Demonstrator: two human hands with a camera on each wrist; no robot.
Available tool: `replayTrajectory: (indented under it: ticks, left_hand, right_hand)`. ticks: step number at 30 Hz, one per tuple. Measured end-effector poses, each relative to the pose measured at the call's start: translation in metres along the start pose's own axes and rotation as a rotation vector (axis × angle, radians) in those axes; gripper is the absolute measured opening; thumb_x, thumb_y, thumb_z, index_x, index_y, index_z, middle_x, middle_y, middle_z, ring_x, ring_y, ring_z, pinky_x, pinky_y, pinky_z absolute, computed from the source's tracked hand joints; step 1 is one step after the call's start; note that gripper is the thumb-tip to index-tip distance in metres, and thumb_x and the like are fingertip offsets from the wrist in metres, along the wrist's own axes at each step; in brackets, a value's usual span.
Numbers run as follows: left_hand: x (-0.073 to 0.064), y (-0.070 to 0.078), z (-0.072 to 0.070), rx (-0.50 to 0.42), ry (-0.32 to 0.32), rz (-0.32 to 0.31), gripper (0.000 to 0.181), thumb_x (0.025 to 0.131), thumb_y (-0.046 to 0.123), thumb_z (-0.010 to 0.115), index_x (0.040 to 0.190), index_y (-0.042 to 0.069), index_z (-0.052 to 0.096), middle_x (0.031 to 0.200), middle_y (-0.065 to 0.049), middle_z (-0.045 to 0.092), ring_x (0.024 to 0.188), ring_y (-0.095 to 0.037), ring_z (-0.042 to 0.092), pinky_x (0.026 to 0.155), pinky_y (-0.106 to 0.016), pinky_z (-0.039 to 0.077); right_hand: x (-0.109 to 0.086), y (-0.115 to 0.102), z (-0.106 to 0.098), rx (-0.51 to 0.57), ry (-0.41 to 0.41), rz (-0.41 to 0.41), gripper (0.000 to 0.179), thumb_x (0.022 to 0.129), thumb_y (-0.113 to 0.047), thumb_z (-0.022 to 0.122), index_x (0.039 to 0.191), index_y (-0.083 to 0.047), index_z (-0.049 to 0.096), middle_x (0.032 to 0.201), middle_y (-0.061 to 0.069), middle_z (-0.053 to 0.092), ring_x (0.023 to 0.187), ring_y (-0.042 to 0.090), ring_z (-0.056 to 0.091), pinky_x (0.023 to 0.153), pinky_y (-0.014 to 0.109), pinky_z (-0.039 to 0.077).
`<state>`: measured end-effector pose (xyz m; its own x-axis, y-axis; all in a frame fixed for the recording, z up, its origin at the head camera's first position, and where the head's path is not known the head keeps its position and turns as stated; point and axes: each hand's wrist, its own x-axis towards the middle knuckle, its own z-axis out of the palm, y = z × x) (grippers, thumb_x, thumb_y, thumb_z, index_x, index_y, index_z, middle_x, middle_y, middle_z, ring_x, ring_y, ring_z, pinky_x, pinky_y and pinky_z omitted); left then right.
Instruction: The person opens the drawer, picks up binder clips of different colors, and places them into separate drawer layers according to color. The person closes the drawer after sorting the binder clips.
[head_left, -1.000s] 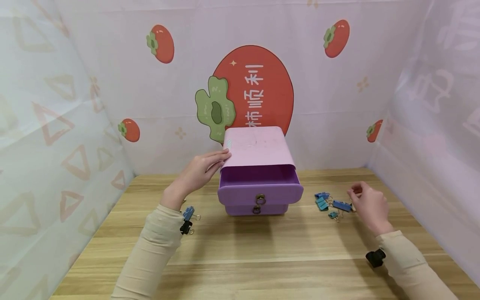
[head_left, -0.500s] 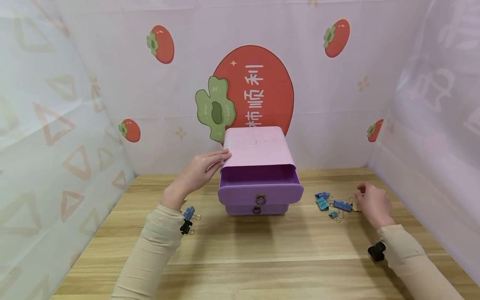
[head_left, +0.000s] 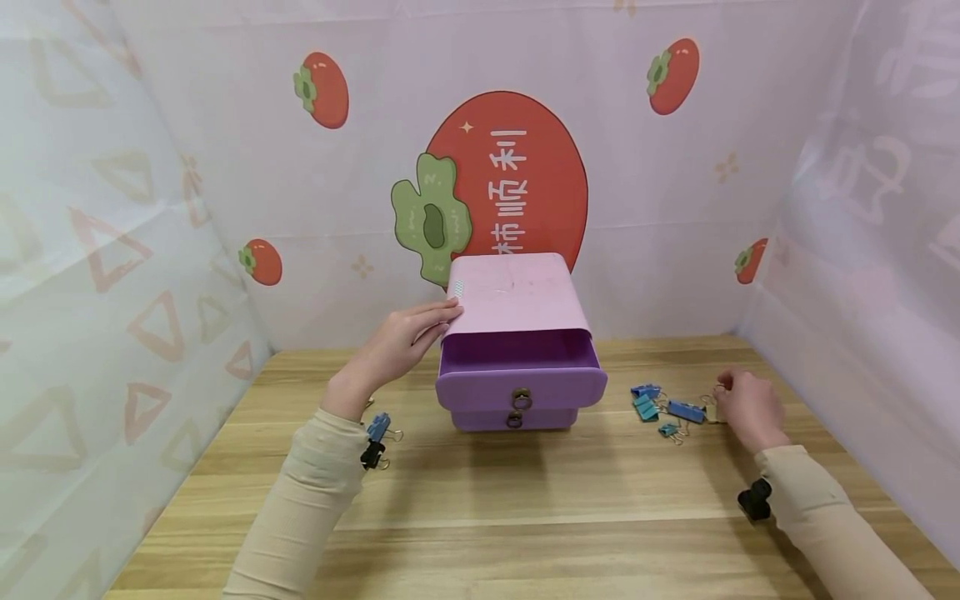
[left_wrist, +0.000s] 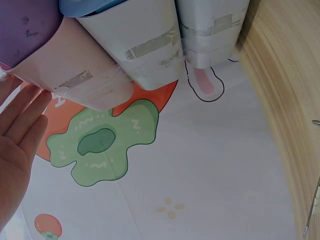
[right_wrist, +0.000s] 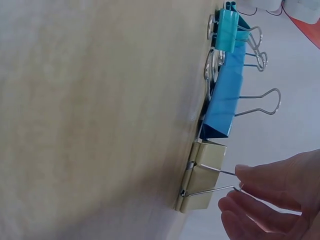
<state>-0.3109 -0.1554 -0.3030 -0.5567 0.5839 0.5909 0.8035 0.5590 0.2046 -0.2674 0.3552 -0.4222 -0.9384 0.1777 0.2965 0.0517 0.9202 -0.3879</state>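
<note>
My left hand (head_left: 401,342) rests its straight fingers on the top left edge of a small pink drawer cabinet (head_left: 517,292). The cabinet's purple upper drawer (head_left: 480,392) is pulled out, and what shows of its inside is bare. At the right of the table, my right hand (head_left: 752,410) is at a yellow binder clip (right_wrist: 202,175). Thumb and fingers pinch its wire handle in the right wrist view. Beside that clip lies a long blue binder clip (head_left: 686,411), with teal binder clips (head_left: 645,407) further left.
Left of the cabinet, partly behind my left forearm, lie a blue binder clip (head_left: 378,427) and a black binder clip (head_left: 372,454). A lower purple drawer (head_left: 551,419) sits under the upper one. Printed cloth walls (head_left: 645,292) enclose the wooden table (head_left: 525,550) behind and at both sides.
My right hand has shifted slightly right and closed on the yellow clip's handle, uncovering more of the clips beside it. The left hand and the cabinet have stayed in place.
</note>
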Motion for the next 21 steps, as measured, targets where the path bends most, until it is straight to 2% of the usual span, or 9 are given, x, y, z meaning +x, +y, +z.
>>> replayTrajectory:
  ticks: [11,21]
  left_hand:
    - [0.0005,0.0006,0.0010,0.004,0.010,0.011,0.031,0.095,0.012,0.057,0.125,0.011,0.063,0.130,-0.007,0.060,0.121,-0.022,0.057,0.099,-0.037,0.048]
    - [-0.0006,0.0010,0.0013,-0.007,0.013,0.008,0.031,0.095,0.011,0.057,0.125,0.010,0.064,0.130,-0.007,0.060,0.120,-0.022,0.057,0.099,-0.036,0.048]
  right_hand:
    - [-0.0012,0.0029,0.0033,0.017,-0.019,0.007,0.026,0.091,-0.014,0.057,0.109,0.005,0.063,0.098,0.027,0.065,0.078,0.040,0.061,0.049,0.038,0.044]
    - [-0.0001,0.0058,0.0025,0.061,0.022,-0.032,0.021,0.089,-0.011,0.062,0.100,0.006,0.065,0.090,0.024,0.066,0.075,0.035,0.060,0.056,0.041,0.045]
